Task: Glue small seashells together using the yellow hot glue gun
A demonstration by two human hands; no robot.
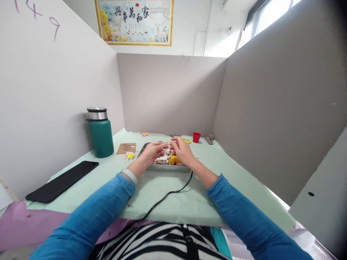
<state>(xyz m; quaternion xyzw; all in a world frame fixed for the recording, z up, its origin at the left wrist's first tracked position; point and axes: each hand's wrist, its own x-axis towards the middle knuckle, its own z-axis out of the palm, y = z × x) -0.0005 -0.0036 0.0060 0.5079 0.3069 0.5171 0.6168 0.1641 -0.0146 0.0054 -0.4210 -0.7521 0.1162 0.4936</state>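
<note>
Both hands are held over a shallow metal tray [162, 167] filled with several small pale shells [163, 159]. My left hand [153, 150] has its fingers curled and pinched together over the shells. My right hand [182, 148] meets it from the right, fingers pinched too. A small pale piece sits between the fingertips of both hands, too small to name. A yellow object [173, 159] lies in the tray under my right hand. A black cord [165, 196] runs from the tray toward me.
A green flask [100, 133] stands at the left. A black phone [63, 180] lies on the near left. A brown card [126, 148] and a small yellow-centred flower piece [129, 156] lie by the tray. A red cup [196, 137] and yellow ring [186, 140] sit behind. Partition walls enclose the desk.
</note>
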